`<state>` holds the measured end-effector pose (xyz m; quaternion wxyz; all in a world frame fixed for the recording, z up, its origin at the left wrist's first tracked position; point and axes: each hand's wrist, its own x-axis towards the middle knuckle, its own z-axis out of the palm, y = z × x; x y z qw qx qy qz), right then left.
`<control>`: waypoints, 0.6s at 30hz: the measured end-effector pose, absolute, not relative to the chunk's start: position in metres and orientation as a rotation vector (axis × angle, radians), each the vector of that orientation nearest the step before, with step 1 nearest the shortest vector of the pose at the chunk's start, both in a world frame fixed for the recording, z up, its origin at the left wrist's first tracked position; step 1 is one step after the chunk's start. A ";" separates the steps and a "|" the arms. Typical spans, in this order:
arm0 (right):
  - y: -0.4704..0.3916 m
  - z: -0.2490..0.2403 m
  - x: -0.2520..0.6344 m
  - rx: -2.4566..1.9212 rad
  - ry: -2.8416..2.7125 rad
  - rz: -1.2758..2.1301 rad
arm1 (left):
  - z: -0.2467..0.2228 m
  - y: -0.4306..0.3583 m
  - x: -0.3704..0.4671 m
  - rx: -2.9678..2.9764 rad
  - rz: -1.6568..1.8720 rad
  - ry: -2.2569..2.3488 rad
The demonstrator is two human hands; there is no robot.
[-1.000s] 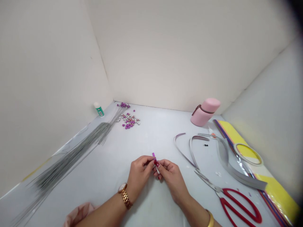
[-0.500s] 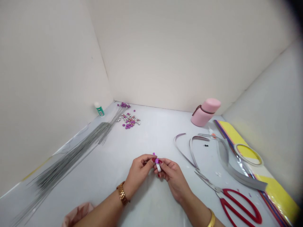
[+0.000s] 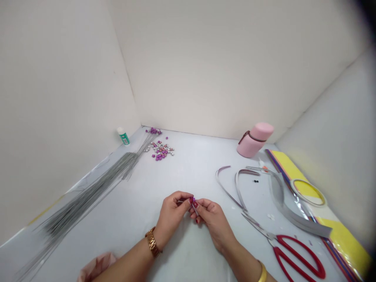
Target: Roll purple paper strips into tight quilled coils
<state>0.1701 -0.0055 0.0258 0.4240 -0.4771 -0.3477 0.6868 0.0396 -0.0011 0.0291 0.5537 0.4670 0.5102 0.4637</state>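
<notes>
Between my fingertips is a small folded purple paper strip [image 3: 193,199], mostly hidden by them. My left hand [image 3: 172,210] pinches it from the left with thumb and forefinger. From the other side my right hand [image 3: 214,221] presses its thumb against the same strip, its fingers curled underneath. Both hands are close together just above the table. Red-handled scissors [image 3: 273,237] lie to the right of my right hand, blades slightly apart. Narrow paper strips [image 3: 237,188] curve over the table beyond the scissor tips.
Folded paper stars [image 3: 161,150] are heaped at the back left, beside a long bundle of thin wires [image 3: 96,194]. A glue stick [image 3: 123,136] stands near the left wall. To the right are a pink flask [image 3: 254,141], a tape roll [image 3: 308,192] and yellow sheets [image 3: 346,239].
The purple strip's white tail and upper end, visible earlier, are now mostly turned in or hidden. My fingertips have drawn slightly closer together; nothing else on the table has moved.
</notes>
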 end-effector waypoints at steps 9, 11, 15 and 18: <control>-0.005 0.023 0.170 -1.224 -0.884 1.709 | 0.029 -0.005 0.042 1.120 1.132 1.257; -0.005 0.023 0.171 -1.220 -0.883 1.714 | 0.030 -0.005 0.042 1.151 1.143 1.265; -0.005 0.024 0.171 -1.218 -0.890 1.711 | 0.030 -0.002 0.040 1.171 1.104 1.251; -0.005 0.025 0.171 -1.222 -0.889 1.710 | 0.029 0.001 0.039 1.179 1.086 1.281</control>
